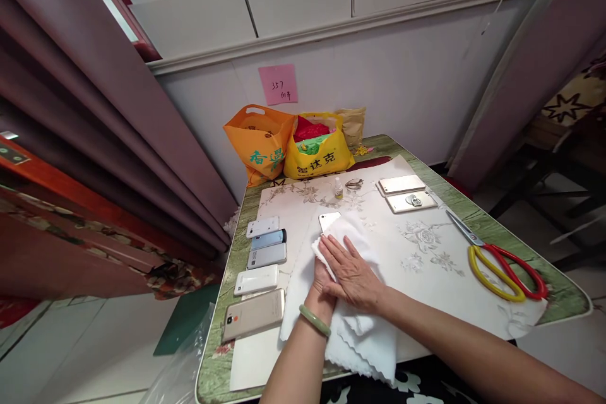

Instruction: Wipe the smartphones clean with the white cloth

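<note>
1. Where the table (222,366) comes nearest, white cloth (364,353) drapes in folds to its edge.
2. The left hand (320,279), a green bangle (315,320) at its wrist, lies partly beneath the right; I cannot tell how its fingers are set.
3. The right hand (349,268) lies flat on the cloth, fingers straight and slightly spread.
4. Just beyond the fingertips, a white phone (328,221) pokes out from the cloth.
5. Five phones (257,279) line the left side; scissors (475,239) lie right.
6. Farther stand a small bottle (338,189) and two bags (319,163).
</note>
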Tool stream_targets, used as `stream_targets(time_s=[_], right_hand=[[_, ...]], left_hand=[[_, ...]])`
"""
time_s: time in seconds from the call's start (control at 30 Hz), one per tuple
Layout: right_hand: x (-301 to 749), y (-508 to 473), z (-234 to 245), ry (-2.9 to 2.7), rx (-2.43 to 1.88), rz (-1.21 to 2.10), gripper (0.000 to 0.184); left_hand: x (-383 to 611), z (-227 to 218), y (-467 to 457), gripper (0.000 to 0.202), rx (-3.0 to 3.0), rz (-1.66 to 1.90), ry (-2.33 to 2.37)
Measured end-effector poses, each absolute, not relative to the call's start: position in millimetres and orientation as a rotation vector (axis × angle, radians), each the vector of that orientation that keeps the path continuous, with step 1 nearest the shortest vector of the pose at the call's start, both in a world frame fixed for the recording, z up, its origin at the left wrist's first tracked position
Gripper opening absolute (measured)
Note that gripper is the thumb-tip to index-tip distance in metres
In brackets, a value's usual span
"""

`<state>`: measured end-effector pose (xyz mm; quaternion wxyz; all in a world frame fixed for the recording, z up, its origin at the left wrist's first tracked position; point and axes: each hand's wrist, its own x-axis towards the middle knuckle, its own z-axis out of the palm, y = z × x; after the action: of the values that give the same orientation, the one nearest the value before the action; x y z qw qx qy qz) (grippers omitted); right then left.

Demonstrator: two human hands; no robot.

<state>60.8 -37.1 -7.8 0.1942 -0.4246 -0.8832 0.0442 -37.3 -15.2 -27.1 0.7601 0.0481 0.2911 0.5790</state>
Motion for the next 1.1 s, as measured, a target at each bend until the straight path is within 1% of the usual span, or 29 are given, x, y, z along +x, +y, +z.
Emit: stream_targets(time_s=[0.1, 0.2, 0.33, 0.4, 0.5, 0.6, 0.67, 0.77, 0.83, 0.97, 1.03, 1.1], right_hand=[[57, -15, 3, -2.476, -1.21, 0.191, 0.071], [55, 16, 12, -2.41, -1.357, 0.238, 0.073], [59, 32, 11, -2.258, -1.578, 0.215, 0.069], [62, 22, 4, -2.234, -1.612, 0.16, 0.071], [67, -9, -10, -2.294, -1.522, 0.078, 0.077], [69, -38, -15, -2.399, -1.337, 0.085, 0.081], [68, -42, -11, -2.467, -1.215, 0.144, 0.08], [65, -21, 2, -2.521, -1.135, 0.242, 0.071], [63, 2, 9, -2.494, -1.218, 0.288, 0.069], [64, 35, 11, -2.328, -1.49, 0.33, 0.068], [69, 39, 5, -2.214, -1.626, 0.325, 0.066], [77, 37, -4, -2.091, -1.725, 0.328, 0.062]], left_hand=[[-37, -21, -14, 0.048, 0.084, 1.216, 0.622], [-34, -10, -9, 0.05, 0.127, 1.109, 0.499], [-32, -4, -6, 0.059, 0.124, 0.967, 0.423], [-32, -5, -7, 0.055, 0.107, 0.98, 0.429], [-32, -9, -10, 0.045, 0.098, 1.104, 0.497], [-34, -14, -16, 0.04, 0.137, 1.212, 0.603], [-35, -17, -18, 0.04, 0.165, 1.26, 0.653], [-35, -17, -16, 0.043, 0.166, 1.236, 0.629], [-35, -12, -12, 0.045, 0.156, 1.163, 0.558], [-32, -4, -6, 0.056, 0.153, 0.994, 0.42], [-32, -4, -7, 0.055, 0.151, 0.972, 0.398], [-31, -6, -7, 0.05, 0.133, 0.995, 0.41]])
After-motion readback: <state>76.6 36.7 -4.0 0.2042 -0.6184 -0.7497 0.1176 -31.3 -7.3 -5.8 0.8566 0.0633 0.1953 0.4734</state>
